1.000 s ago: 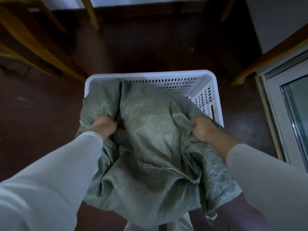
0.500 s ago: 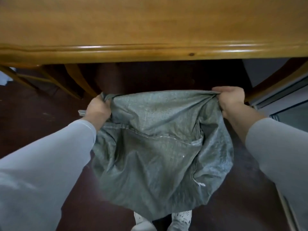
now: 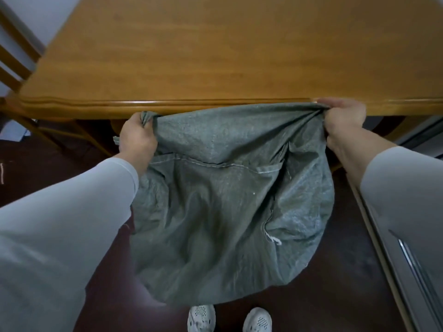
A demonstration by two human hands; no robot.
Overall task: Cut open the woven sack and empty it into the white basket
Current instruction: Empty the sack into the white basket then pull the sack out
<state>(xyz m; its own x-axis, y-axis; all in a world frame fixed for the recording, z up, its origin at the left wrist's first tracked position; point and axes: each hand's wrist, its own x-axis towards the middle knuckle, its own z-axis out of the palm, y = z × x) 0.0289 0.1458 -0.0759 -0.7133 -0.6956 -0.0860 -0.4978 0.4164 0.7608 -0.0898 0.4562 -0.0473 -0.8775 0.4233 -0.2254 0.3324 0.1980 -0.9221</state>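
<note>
The grey-green woven sack (image 3: pixel 227 207) hangs limp and crumpled between my hands, just in front of the table edge. My left hand (image 3: pixel 136 138) grips its upper left corner in a fist. My right hand (image 3: pixel 342 121) grips the upper right corner at the height of the table's rim. A stitched seam with a loose white thread runs across the cloth. The sack's lower end droops toward my shoes. The white basket is not in view; the hanging sack hides the floor below it.
A wooden table (image 3: pixel 227 51) fills the upper half, its moulded edge right behind the sack. A wooden chair (image 3: pixel 16 58) stands at the left. A grey metal door frame (image 3: pixel 395 248) runs along the right. My white shoes (image 3: pixel 230 319) stand on dark red floor.
Both hands lifted the sack out of the white basket and up to the table edge. The view tilted up, so the basket dropped out of sight and the tabletop came in.
</note>
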